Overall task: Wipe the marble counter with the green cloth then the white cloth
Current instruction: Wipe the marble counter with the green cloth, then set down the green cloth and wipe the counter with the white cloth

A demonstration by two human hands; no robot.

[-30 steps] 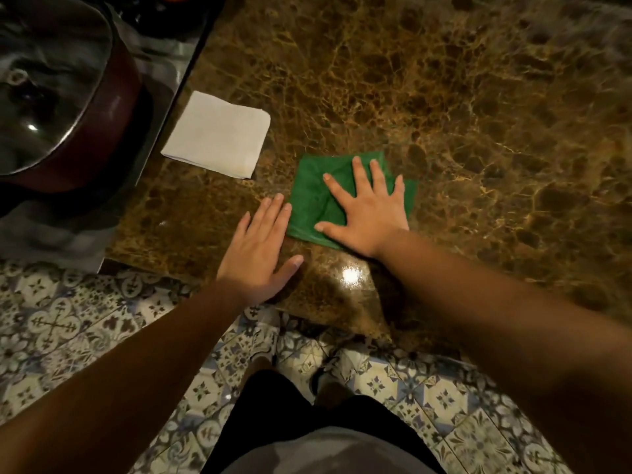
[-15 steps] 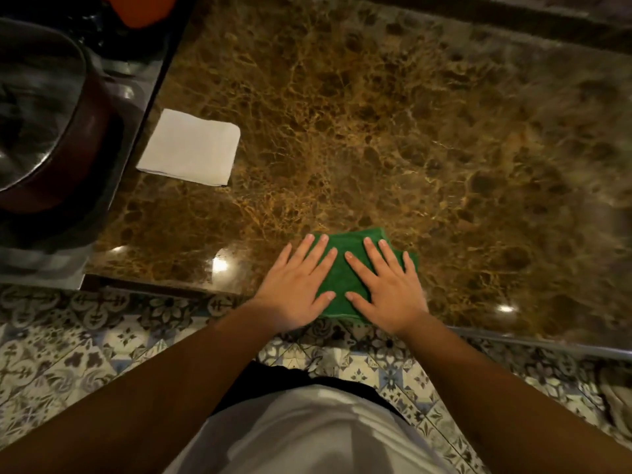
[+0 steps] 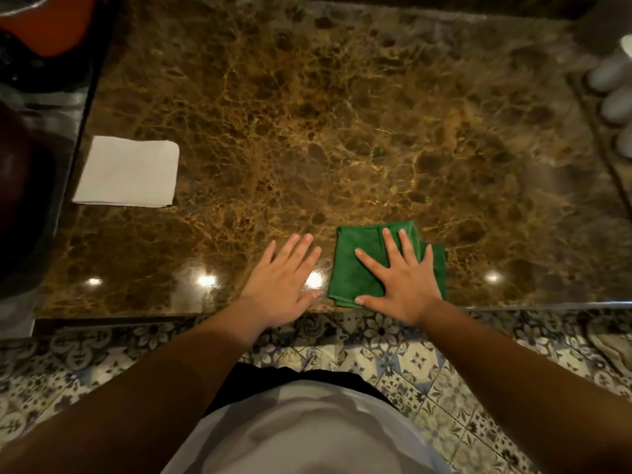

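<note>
Since a moment ago the left hand (image 3: 280, 285) has slid off the folded green cloth (image 3: 355, 271), leaving the flat, spread right hand (image 3: 400, 285) pressing it at the brown marble counter (image 3: 342, 131) front edge, mid green-wipe; the folded white cloth (image 3: 128, 171) waits far left.

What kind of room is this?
Probably a kitchen. There is a shiny marble counter, a dark red pot at its left end, patterned floor tiles, and cleaning cloths lying out.

On the marble counter (image 3: 342, 131), the folded cloth (image 3: 355, 268) lies at the near edge under the flat right hand (image 3: 402, 285) — the left hand (image 3: 280, 285) rests just left of it. The other cloth (image 3: 128, 171) lies far left — well apart.
</note>
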